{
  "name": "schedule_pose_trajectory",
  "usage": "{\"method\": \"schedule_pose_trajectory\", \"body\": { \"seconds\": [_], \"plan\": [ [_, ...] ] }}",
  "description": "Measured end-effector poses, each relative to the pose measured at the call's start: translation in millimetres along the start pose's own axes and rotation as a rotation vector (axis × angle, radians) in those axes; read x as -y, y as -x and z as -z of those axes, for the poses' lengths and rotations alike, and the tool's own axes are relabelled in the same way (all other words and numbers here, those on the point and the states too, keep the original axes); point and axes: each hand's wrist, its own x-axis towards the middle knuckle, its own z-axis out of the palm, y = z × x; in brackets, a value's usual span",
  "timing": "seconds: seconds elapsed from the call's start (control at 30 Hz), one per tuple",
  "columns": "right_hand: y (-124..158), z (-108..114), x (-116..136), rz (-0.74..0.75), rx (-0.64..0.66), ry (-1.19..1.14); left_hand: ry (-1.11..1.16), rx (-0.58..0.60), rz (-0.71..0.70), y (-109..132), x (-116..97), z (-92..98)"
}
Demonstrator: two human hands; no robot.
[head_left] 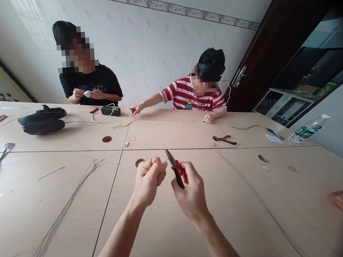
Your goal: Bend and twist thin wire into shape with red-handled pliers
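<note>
My left hand [150, 180] is closed in a pinch on a thin wire [157, 199], whose loose end hangs below the fist. A short bit of the wire sticks out past the thumb toward the plier jaws. My right hand [191, 191] grips red-and-black pliers [178, 174] by the handles, jaws pointing up and slightly left. The jaw tips are close to the wire's end; whether they touch it I cannot tell. Both hands are above the table [155, 238]. On the left lies a bundle of long thin wires [68, 204]; more wires [250, 189] stretch along the right.
A second pair of pliers [226, 140] lies beyond my right hand. Across the table sit two people, one holding a small white object [87, 93]. A black bag [43, 121], a power adapter [111, 110] with white cable and a water bottle [309, 129] are on the table.
</note>
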Motion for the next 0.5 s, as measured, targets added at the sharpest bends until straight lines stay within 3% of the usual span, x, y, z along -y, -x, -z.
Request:
{"method": "schedule_pose_trajectory", "body": {
  "seconds": [0.5],
  "plan": [
    [-3.1, 0.7, -5.2, -0.019, -0.001, 0.004, 0.038, -0.064, 0.031, 0.3, 2.7, -4.7]
  ]
}}
